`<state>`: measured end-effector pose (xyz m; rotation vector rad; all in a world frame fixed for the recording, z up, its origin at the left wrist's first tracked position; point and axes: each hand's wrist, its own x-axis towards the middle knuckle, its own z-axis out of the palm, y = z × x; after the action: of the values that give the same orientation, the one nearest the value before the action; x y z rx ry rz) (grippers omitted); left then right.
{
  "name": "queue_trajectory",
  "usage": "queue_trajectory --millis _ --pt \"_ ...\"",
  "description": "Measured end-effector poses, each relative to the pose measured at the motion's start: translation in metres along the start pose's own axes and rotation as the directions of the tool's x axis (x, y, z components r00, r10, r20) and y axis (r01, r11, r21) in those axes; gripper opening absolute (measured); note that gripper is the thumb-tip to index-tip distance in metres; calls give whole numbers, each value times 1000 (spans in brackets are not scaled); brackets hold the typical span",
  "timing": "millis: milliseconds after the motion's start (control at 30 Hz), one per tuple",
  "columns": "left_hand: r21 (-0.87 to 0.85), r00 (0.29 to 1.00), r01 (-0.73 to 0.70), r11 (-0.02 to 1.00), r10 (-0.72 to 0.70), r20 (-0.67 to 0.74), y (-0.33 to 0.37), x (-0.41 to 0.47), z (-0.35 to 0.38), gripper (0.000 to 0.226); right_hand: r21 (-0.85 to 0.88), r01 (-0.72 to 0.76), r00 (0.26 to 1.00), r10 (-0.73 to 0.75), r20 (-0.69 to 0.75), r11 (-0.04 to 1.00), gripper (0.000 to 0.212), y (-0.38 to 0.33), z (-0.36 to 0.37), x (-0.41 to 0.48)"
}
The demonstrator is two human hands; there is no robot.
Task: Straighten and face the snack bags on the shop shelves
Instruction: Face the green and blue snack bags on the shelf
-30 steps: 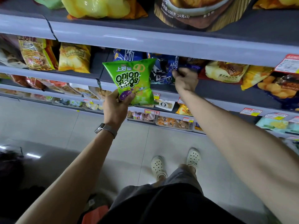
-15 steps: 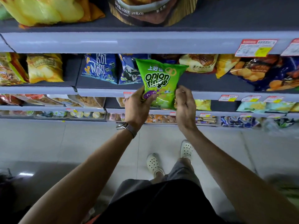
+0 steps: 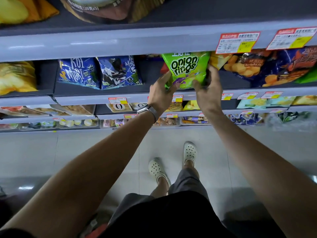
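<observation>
Left hand (image 3: 161, 93) and right hand (image 3: 208, 91) grip the green bag (image 3: 186, 67) by its lower corners, standing it upright on the middle shelf (image 3: 85, 100), label outward. That bag seems nearly faced; the leaning blue bags (image 3: 78, 72) remain.

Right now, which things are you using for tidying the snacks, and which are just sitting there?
Using:
green Onion Rings bag
left hand
right hand
grey shelf it sits on

Just sitting:
blue Koi Nori bags
yellow bag on the left
price tags
white shoes
</observation>
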<state>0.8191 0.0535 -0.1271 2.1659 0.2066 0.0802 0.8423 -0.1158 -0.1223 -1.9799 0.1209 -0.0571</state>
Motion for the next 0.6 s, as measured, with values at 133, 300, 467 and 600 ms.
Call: queue_trajectory --millis 133,300,467,600 --pt "16 999 28 999 -29 37 1 1 9 24 -34 -14 998 16 66 999 53 17 -4 9" --pt "72 998 30 997 -33 49 7 -2 6 35 -74 -11 995 19 101 997 51 21 -9 9" --pt "105 997 59 993 -64 47 19 -9 3 31 -193 -20 990 46 130 981 45 17 -15 2" --pt "158 989 132 979 -141 49 22 -19 -7 52 -205 -97 984 124 126 974 55 6 -19 -13"
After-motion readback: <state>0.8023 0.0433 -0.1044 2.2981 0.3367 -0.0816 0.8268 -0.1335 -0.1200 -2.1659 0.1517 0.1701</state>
